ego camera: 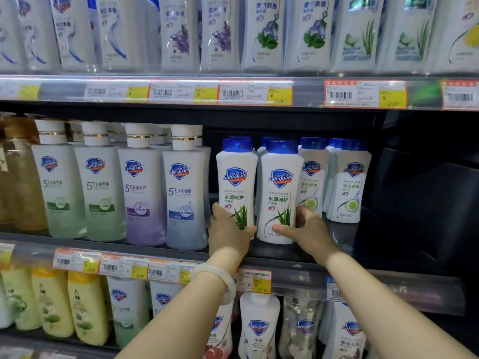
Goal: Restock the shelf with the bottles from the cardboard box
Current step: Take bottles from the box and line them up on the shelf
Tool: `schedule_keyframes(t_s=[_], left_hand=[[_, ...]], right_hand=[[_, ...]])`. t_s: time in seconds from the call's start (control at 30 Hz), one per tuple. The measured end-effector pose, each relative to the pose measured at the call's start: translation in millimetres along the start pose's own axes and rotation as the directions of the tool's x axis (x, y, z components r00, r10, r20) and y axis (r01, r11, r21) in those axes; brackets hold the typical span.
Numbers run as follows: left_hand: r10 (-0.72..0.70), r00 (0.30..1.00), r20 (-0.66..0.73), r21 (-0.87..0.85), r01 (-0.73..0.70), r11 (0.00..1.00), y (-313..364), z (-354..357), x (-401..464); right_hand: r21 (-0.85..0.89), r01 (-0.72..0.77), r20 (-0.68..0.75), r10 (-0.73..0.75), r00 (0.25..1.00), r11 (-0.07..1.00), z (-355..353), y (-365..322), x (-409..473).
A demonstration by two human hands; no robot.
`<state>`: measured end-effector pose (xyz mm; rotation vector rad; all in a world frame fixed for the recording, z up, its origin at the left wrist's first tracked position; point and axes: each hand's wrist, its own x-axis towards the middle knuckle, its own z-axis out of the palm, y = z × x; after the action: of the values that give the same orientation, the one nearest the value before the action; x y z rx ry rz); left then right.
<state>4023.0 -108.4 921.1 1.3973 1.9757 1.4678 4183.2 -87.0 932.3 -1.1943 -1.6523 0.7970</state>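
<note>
Store shelf (298, 257) mid-frame holds smooth white bottles with blue caps. Left hand (228, 231) grips left aloe bottle (236, 182); right hand (308, 229) grips right aloe bottle (278, 193).

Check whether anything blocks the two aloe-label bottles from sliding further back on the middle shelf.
Yes. Behind each white, blue-capped aloe-label bottle, the left one in the left hand and the right one in the right hand, more blue caps show, so bottles already stand there. How deep that row goes is hidden.
</note>
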Motion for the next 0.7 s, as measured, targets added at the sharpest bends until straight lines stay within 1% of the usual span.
schedule_keyframes(t_s=[0.17, 0.4, 0.57, 0.7], left_hand=[[0.0, 1.0, -0.004, -0.015, 0.0, 1.0, 0, 0, -1], [0.003, 1.0, -0.007, -0.023, -0.003, 1.0, 0, -2, -4], [0.017, 1.0, -0.022, -0.04, -0.018, 0.999, 0, -3, -7], [0.079, 0.996, -0.044, -0.017, -0.08, 0.997, 2, -4, -11]], right_hand=[[-0.029, -0.003, 0.009, 0.004, 1.0, 1.0, 1, -3, -2], [-0.06, -0.045, -0.007, 0.044, 0.999, 0.997, 1, -6, -3], [-0.17, -0.121, -0.031, 0.117, 0.993, 0.978, 1, -13, -7], [-0.291, -0.186, -0.129, 0.154, 0.98, 0.938, 4, -16, -17]])
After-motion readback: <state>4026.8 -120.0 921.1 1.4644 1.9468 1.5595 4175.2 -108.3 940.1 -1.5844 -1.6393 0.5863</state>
